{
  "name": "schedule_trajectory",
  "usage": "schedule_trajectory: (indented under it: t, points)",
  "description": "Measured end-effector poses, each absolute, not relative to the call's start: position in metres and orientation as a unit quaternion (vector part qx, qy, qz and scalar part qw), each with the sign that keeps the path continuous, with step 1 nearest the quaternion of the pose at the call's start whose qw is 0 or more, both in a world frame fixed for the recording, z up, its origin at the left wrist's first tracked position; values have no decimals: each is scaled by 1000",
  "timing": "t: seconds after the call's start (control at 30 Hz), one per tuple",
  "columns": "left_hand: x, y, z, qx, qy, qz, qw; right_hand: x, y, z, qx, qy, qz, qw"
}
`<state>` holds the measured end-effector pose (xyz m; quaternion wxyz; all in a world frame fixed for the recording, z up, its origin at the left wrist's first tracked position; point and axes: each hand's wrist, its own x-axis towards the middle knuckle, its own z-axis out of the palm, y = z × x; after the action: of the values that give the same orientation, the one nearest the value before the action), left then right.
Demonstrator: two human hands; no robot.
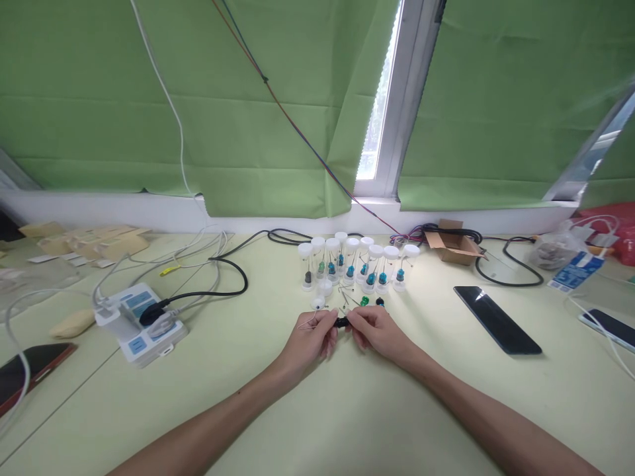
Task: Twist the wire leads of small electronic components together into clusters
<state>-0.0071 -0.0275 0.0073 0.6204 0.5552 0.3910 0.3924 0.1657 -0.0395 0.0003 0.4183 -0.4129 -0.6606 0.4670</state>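
Between both hands is a small black piece, too small to name its kind. My left hand pinches its left end, and a thin white thread or wire runs near those fingers. My right hand pinches the right end, with the fingers curled under. Just beyond the hands lie a green piece, a dark piece, thin metal pins and a white cap. Several clear vials with white lids stand behind, holding blue, green or dark pieces on thin rods.
A white power strip with plugs and cables sits left. To the right lie a black phone and another phone. An open cardboard box and black cables are near the wall. Cream-coloured blocks are piled at back left.
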Motion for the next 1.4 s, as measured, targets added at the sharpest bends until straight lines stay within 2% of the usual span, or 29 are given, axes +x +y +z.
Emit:
schedule_trajectory:
  t: [0.47, 1.07, 1.4]
  points:
    - [-7, -26, 6, 528, 397, 411, 628, 166, -40, 0, -390, -622, 497, 463]
    - [-7, -27, 7, 550, 395, 389, 624, 168, -36, -4, -441, -655, 438, 430]
    - [-7, -26, 6, 539, 398, 400, 625, 167, -37, -3, -424, -631, 439, 478]
